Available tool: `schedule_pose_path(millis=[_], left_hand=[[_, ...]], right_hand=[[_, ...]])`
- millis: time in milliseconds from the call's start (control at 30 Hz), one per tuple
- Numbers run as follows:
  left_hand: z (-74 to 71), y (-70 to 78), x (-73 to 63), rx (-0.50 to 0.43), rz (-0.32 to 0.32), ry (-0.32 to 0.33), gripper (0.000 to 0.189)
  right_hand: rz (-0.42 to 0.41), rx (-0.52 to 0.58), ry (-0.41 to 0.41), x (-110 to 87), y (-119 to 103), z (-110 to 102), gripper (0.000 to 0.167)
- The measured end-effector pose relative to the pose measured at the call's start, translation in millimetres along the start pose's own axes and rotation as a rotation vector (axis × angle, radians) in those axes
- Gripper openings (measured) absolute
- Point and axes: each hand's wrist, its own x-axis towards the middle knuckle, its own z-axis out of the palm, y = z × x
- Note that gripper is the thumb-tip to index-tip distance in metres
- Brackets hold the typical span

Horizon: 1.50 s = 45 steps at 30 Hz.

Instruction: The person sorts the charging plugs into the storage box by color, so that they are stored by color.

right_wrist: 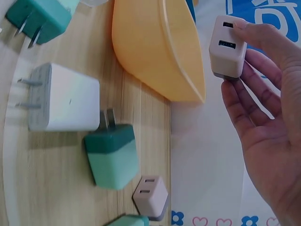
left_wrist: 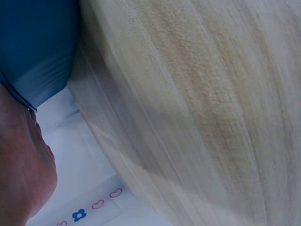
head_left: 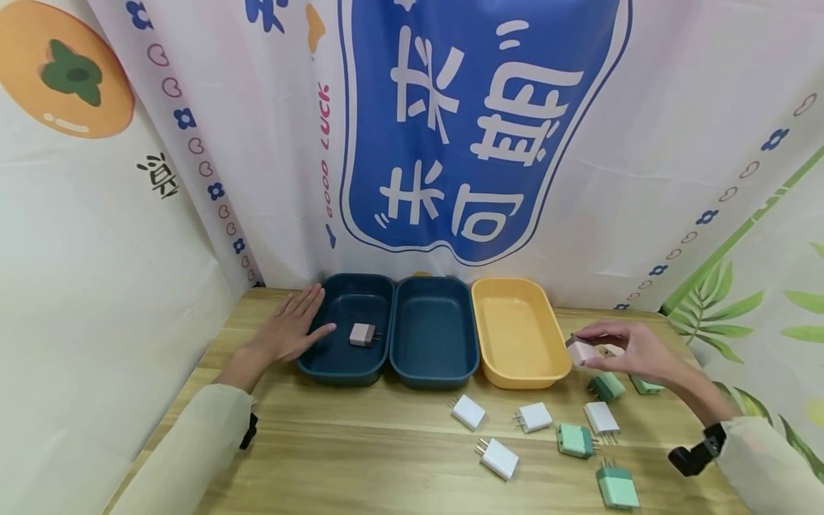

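Observation:
My right hand (head_left: 632,350) pinches a pink USB charger (right_wrist: 226,52) between thumb and fingers, raised off the table beside the yellow bin (head_left: 558,322). Its two USB ports show in the right wrist view. My left hand (head_left: 288,330) lies with straight fingers along the outer left rim of the left dark blue bin (head_left: 344,373), its thumb reaching over the edge. Inside that bin lies a pink-and-brown charger (head_left: 362,335) with its prongs to the right. Another pink charger (right_wrist: 150,197) stands on the table near the right hand, partly hidden by it in the head view.
A second dark blue bin (head_left: 434,378) stands between the left bin and the yellow one. Several white chargers (head_left: 498,458) and several green chargers (head_left: 618,486) are scattered over the wooden table (head_left: 360,450) at front right. A printed cloth (head_left: 283,214) hangs behind the bins.

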Motion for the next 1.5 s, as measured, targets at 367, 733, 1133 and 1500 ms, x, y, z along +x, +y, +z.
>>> schedule_pose_path(millis=[367, 733, 1133, 1500], left_hand=[[-1.2, 1.0, -0.6, 0.005, 0.005, 0.001, 0.093], [-1.7, -0.9, 0.5, -0.006, -0.002, -0.012, 0.094], [-3.1, 1.2, 1.7, 0.008, -0.005, -0.011, 0.094], [-2.3, 2.4, 0.9, 0.009, -0.006, -0.017, 0.094]], right_hand=[[0.018, 0.055, 0.010, 17.0, -10.3, 16.1, 0.042], [0.023, 0.103, -0.002, 37.3, -15.6, 32.9, 0.044], [-0.010, 0.168, -0.036, 64.2, -29.0, 50.6, 0.042], [-0.074, 0.237, -0.062, 86.9, -43.0, 66.7, 0.041]])
